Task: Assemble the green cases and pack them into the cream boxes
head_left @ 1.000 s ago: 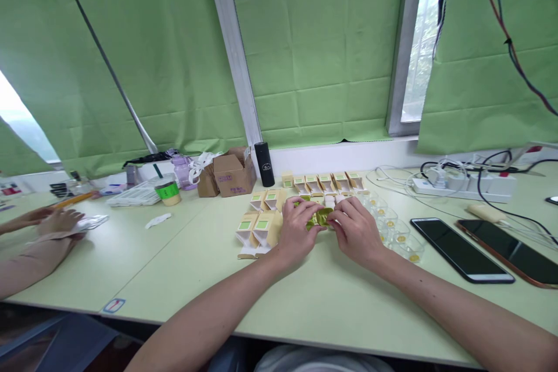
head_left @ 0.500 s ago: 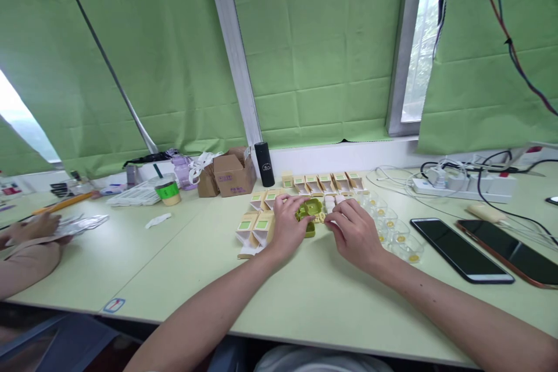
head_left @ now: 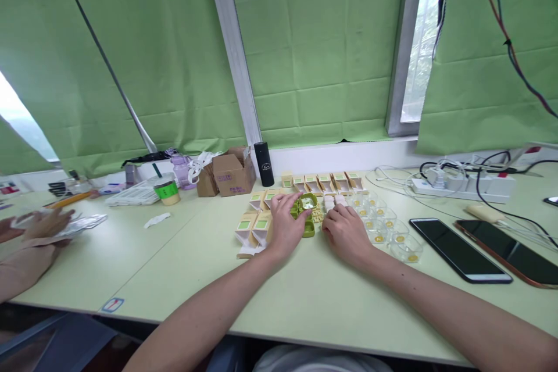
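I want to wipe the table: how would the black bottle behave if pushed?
The black bottle stands tall and narrow, so it may tip if pushed high up. Its cylindrical body would probably roll once down. Its straight sides suggest a stiff shell.

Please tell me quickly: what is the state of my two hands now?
Left hand: partly closed, holding a green container.
Right hand: curled, beside small yellow pieces; whether it holds anything cannot be told.

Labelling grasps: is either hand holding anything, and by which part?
Left hand: a green container, apparently by its rim. Right hand: cannot tell; its curl hides any hold.
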The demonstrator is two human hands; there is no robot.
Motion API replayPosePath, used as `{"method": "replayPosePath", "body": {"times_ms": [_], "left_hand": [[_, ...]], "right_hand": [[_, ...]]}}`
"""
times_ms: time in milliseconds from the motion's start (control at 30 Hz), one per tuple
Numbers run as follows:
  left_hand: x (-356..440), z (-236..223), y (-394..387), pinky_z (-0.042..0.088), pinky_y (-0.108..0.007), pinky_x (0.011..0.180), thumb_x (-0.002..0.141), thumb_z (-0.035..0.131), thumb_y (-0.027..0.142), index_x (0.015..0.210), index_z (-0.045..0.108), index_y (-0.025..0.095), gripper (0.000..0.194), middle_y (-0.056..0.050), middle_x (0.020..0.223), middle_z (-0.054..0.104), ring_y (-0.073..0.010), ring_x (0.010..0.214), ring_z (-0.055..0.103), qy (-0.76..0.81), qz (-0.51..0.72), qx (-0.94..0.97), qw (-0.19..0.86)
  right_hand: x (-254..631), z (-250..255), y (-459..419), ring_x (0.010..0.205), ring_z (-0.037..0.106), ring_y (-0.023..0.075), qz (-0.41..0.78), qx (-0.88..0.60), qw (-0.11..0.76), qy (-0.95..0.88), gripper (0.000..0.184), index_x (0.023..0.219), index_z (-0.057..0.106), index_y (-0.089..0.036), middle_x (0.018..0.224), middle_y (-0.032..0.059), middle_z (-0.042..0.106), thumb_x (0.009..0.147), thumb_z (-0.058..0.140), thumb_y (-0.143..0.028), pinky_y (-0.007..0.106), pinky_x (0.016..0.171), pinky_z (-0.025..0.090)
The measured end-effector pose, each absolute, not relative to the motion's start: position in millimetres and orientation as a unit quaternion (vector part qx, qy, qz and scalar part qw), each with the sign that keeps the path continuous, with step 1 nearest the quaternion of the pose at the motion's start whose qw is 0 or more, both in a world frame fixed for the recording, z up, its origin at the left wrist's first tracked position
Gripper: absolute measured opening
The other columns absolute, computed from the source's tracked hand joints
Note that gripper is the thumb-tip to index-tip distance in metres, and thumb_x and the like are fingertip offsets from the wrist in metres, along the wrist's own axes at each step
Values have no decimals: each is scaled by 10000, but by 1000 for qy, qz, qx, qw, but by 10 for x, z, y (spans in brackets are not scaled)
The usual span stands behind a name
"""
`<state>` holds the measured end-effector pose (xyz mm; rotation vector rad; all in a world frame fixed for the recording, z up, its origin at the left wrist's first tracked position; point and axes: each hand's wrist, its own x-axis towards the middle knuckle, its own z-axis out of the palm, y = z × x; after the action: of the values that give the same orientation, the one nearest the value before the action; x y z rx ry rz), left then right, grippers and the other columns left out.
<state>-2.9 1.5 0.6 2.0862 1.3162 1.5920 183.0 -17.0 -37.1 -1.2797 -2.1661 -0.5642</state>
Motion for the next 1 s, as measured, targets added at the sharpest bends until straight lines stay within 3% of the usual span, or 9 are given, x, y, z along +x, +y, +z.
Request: {"method": "replayPosePath", "body": {"times_ms": [200, 500, 833, 1000], "left_hand": [[-20, 3, -6, 396, -478, 1146, 827, 810, 172, 1245, 734, 264, 435, -64, 1220, 716, -272, 1258, 484, 448, 534, 709, 105], [-35, 0, -9, 401, -489, 1140, 835, 802, 189, 1248, 735, 265, 425, -69, 1216, 716, -280, 1248, 498, 442, 540, 709, 103], [-23, 10, -31, 408, -479, 1132, 835, 802, 184, 1256, 728, 261, 434, -66, 1222, 717, -281, 1252, 492, 439, 537, 712, 106], [-14, 16, -40, 412, -477, 1129, 832, 806, 183, 1250, 733, 254, 431, -71, 1207, 724, -281, 1245, 496, 437, 539, 711, 112]], "right_hand": [[1853, -406, -130, 943, 516, 258, -227, -476, 250, -812, 132, 774, 739, -198, 840, 85, 705, 856, 703, -101, 402, 813, 306], [1929, -339, -129, 884, 457, 234, -250, -441, 350, -788, 150, 790, 753, -213, 830, 62, 683, 890, 701, -113, 379, 752, 277], [1879, -387, -150, 928, 459, 269, -264, -450, 254, -814, 123, 740, 754, -204, 859, 108, 655, 845, 729, -144, 415, 792, 307], [1887, -410, -104, 932, 463, 266, -264, -457, 250, -812, 132, 747, 753, -202, 854, 99, 660, 853, 719, -130, 416, 800, 309]]}}
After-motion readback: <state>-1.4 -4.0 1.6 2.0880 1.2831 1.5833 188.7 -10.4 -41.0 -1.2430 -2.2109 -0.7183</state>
